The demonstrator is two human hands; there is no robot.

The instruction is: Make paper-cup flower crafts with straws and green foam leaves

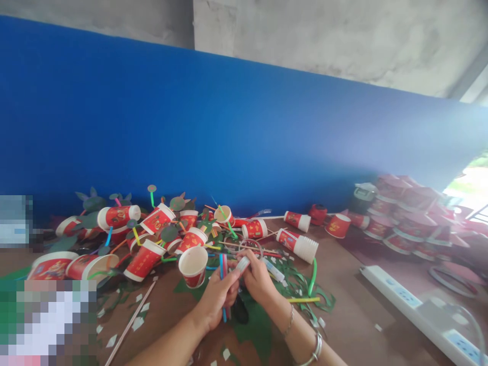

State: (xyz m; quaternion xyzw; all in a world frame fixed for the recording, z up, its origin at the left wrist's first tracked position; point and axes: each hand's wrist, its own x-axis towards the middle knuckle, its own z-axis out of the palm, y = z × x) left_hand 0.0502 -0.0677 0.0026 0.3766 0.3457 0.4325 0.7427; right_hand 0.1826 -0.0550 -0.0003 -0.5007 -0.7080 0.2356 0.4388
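Observation:
My left hand (pixel 219 297) is closed around upright drinking straws (pixel 224 315), one blue and one pinkish red. Just to the right, my right hand (pixel 259 279) pinches a small whitish object (pixel 243 264), too blurred to name; the left fingertips meet it too. Beneath the hands lies something black (pixel 240 309), perhaps scissors handles, partly hidden. Close by on the left stands an open red paper cup (pixel 193 267). Behind the right hand a white tube (pixel 273 269) rests among green paper scraps (pixel 293 277).
Red paper cups with straws and dark paper discs (pixel 156 218) heap up on the left. Nested cups (pixel 297 244) lie behind the hands. On the right are a white power strip (pixel 412 305) and stacked cups (pixel 407 218). A blue panel (pixel 229 127) closes the back.

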